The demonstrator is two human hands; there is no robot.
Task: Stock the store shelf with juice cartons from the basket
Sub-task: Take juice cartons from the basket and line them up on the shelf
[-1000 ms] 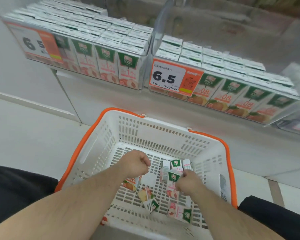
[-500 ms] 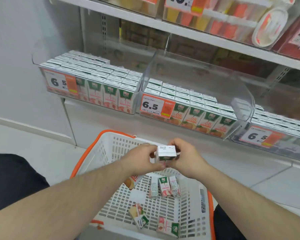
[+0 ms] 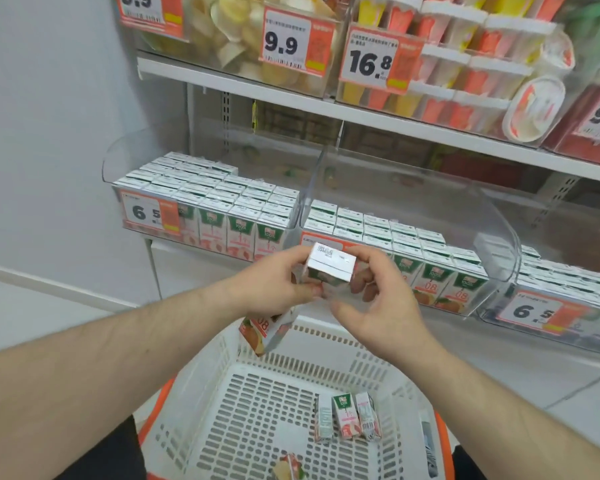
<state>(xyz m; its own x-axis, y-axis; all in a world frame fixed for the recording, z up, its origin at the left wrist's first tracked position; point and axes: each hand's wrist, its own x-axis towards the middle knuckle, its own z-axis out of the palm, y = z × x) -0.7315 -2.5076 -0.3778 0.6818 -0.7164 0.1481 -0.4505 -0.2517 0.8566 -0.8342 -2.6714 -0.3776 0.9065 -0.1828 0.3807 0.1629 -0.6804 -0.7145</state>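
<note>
Item: juice carton (image 3: 330, 268), held above the basket (image 3: 222, 393), before the shelf bin (image 3: 388, 237). Left hand (image 3: 274, 289) pinched its near corner while also pinning a second carton (image 3: 267, 330) under the palm. Right hand (image 3: 378, 299) curled about the far side. Risk: the loosely pinned lower carton seemed likely to slip and fall back.

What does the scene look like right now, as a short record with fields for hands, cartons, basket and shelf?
left hand: grips the raised carton; a second carton hangs below it
right hand: fingers curled on the raised carton's right side
basket: white with orange rim, below the hands
loose cartons: three lying side by side in the basket, one more at the bottom edge
shelf bins: clear, holding rows of upright cartons; the middle bin has room at the back
price tags: read 6.5
</note>
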